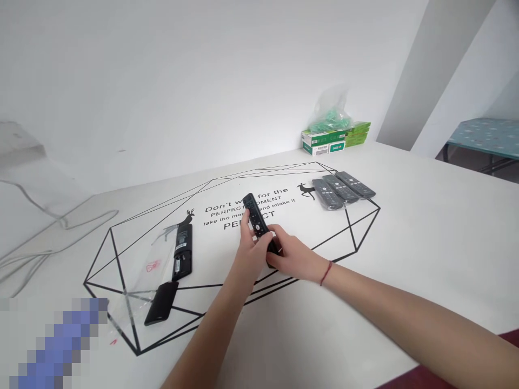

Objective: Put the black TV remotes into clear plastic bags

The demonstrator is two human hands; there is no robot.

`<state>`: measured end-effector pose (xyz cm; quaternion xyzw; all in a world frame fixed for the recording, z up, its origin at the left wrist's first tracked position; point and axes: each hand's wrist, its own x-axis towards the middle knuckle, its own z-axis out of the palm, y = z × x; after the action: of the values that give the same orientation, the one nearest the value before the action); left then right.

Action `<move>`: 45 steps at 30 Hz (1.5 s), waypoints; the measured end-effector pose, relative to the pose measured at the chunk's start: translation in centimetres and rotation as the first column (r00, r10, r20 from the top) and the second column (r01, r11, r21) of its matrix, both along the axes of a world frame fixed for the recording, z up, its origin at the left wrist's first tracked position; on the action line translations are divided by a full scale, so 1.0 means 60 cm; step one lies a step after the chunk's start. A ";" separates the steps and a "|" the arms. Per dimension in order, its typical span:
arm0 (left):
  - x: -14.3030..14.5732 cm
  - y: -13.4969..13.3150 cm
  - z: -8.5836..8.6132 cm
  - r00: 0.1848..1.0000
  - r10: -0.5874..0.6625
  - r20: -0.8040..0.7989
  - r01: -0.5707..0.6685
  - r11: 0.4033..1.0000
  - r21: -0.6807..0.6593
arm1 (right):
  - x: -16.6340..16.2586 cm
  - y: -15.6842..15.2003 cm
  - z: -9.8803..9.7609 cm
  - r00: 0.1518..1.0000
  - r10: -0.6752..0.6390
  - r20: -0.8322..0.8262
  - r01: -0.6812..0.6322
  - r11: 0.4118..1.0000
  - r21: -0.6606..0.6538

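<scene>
Though indistinct, green contents point(333, 120) in the bag point(334, 101), black remote point(256, 217) in hands point(289, 253).

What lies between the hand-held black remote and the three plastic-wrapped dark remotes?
The head view shows black lettering and a black deer print on the white tabletop.

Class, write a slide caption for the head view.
Left hand and right hand hold a black remote over a white table, with an open-backed remote, loose cover and three bagged remotes nearby.
</scene>
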<state>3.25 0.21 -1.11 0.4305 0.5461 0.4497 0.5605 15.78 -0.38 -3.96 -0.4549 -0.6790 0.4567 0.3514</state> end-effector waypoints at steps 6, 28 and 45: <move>-0.012 -0.004 0.017 0.968 -0.040 -0.248 0.082 0.983 0.163 | -0.017 -0.003 0.009 0.925 -0.024 -0.379 -0.059 0.977 -0.206; -0.362 0.034 0.002 0.370 0.236 -0.898 -0.460 0.887 0.044 | -0.029 -0.041 -0.002 0.987 -0.082 -0.135 0.007 0.877 -0.481; -0.246 0.048 0.017 0.723 0.621 -0.302 -0.533 0.780 0.327 | -0.027 -0.046 0.007 0.999 -0.048 -0.009 0.039 0.894 -0.447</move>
<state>-11.50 3.06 -0.10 0.3775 0.7018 0.5631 0.2190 14.14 -3.16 -3.51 -0.5339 -0.5423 0.5967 0.2546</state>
